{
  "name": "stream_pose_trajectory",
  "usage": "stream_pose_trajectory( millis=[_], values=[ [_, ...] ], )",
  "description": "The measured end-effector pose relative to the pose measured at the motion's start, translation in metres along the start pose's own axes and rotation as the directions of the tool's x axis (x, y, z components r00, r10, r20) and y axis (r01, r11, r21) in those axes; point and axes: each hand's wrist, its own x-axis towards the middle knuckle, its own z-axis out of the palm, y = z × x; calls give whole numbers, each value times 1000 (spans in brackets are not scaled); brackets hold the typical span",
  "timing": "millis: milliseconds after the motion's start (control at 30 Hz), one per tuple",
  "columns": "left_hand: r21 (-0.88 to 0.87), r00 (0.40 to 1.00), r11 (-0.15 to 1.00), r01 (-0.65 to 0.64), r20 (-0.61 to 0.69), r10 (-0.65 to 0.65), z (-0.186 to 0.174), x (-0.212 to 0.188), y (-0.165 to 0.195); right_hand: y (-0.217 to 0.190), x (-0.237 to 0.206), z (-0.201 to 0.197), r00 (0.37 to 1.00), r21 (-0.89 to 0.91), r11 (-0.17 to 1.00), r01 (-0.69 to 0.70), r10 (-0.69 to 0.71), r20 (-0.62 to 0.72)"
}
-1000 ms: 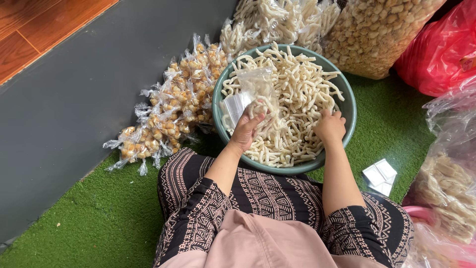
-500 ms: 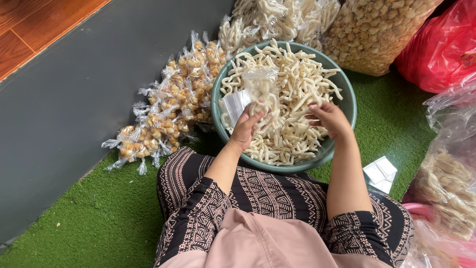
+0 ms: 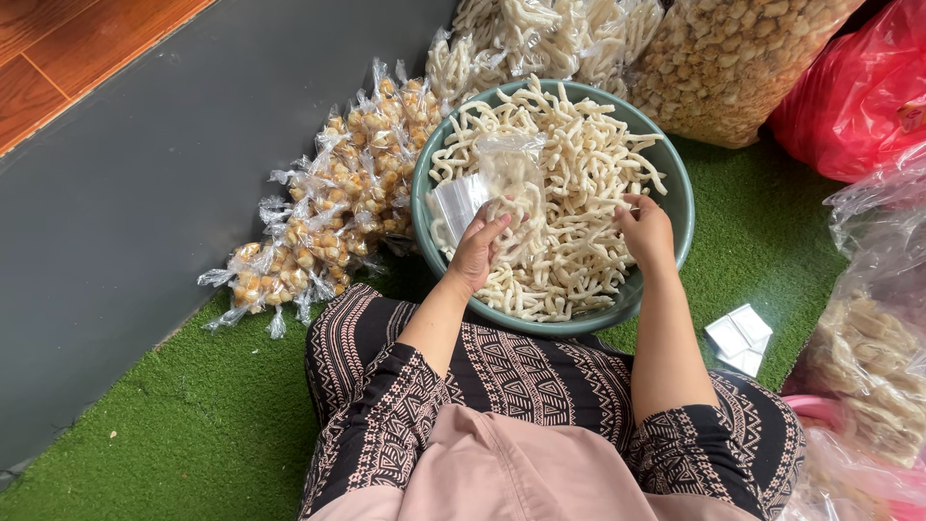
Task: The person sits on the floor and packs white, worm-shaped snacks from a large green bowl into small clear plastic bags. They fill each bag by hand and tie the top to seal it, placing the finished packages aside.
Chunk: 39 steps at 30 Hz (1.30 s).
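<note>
A teal basin [image 3: 677,183] full of pale stick crackers [image 3: 569,164] rests against my lap. My left hand [image 3: 477,249] holds a small clear plastic bag [image 3: 509,174] upright over the crackers, with a few crackers inside it. A flat stack of empty clear bags [image 3: 455,203] lies at the basin's left rim beside that hand. My right hand [image 3: 644,230] is down among the crackers at the right side of the basin, fingers curled on some of them.
Several small sealed bags of golden snacks [image 3: 328,207] lie left of the basin on green turf [image 3: 145,425]. Large clear sacks of crackers [image 3: 733,53] and a red bag [image 3: 854,96] stand behind. Small white packets [image 3: 738,338] lie at right.
My right hand has moved from the basin's near right rim up and leftwards into the crackers. My left hand still holds the small bag in the same place.
</note>
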Motion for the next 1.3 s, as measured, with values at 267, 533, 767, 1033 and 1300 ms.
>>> stream_pose_trajectory(
  millis=[267,533,767,1033,1300],
  values=[
    [28,1000,1000,4,8,-4,1,0,0,-2,-8,20,959,-460,842,281,-257,116],
    [-18,1000,1000,17,4,-17,1,0,1,-11,-27,56,882,-615,650,446,-201,427],
    [-7,997,997,74,-24,-74,-12,11,-11,-18,-5,6,943,53,942,332,-332,-4],
    [310,973,923,229,-33,-230,-23,19,-30,-18,0,-33,857,744,427,513,-303,-417],
    [362,954,894,264,37,-297,-22,17,-31,-22,-4,-18,885,721,531,445,-383,-264]
  ],
)
